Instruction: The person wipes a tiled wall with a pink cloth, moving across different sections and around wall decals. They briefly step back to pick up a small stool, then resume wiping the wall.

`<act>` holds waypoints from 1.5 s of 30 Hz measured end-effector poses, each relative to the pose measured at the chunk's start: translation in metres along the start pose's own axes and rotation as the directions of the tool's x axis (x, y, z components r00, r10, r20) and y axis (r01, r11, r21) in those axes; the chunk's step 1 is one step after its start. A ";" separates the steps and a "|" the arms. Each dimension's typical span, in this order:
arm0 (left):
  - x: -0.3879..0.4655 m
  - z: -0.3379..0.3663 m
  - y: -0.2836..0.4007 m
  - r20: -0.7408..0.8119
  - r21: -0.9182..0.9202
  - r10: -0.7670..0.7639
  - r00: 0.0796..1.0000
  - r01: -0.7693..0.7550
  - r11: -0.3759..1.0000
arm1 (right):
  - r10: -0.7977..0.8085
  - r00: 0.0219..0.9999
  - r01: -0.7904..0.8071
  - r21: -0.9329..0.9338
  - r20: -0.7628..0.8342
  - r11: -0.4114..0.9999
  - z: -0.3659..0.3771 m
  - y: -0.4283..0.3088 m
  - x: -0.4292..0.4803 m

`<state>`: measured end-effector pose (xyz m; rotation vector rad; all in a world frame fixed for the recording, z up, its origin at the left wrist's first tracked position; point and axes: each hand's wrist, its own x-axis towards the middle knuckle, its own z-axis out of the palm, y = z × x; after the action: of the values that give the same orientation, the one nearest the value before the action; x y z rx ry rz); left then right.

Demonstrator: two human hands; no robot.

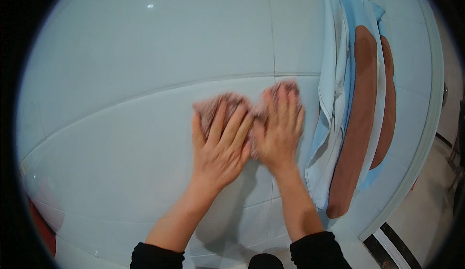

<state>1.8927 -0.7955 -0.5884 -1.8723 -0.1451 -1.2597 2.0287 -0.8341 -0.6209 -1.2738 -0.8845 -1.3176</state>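
A pink fuzzy cloth [236,97] lies against the pale glossy tile wall [127,167], bunched between and beneath both my hands. My left hand [221,156] presses its left part flat, with the fingers spread over it. On the right part of the same cloth, my right hand [279,142] rests with its fingers closer together and pointing up the wall. Both hands are slightly blurred, and the palms are hidden. Just above the cloth runs a horizontal tile joint, which meets a vertical one near my right fingertips.
Close to my right hand hang light blue and white cloth items [336,98] with long brown panels [358,123]. A pale frame edge [437,69] bounds the wall at right. Beyond it lies a floor with dark and white stripes [387,241]. Something red [43,229] shows at lower left.
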 end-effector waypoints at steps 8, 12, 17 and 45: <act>-0.024 0.022 0.052 0.059 -0.119 0.112 0.992 -0.104 0.987 | 0.406 0.914 -0.406 0.112 0.022 0.907 -0.012 0.033 -0.054; -0.078 0.017 0.042 0.140 -0.139 0.212 0.967 -0.193 0.971 | 0.292 0.956 -0.291 0.040 -0.023 0.956 -0.006 0.007 -0.124; -0.031 -0.035 -0.046 0.027 -0.011 0.034 0.999 -0.034 0.999 | 0.055 0.997 -0.052 0.042 -0.062 0.998 0.001 -0.048 -0.013; -0.251 -0.036 0.011 0.336 -0.160 0.181 0.924 -0.133 0.978 | 0.503 0.850 -0.521 0.107 0.156 0.847 -0.009 -0.135 -0.253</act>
<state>1.7514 -0.7419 -0.7922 -2.1682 -0.0971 -0.8360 1.8655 -0.7724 -0.8486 -1.3647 -0.6428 -0.7412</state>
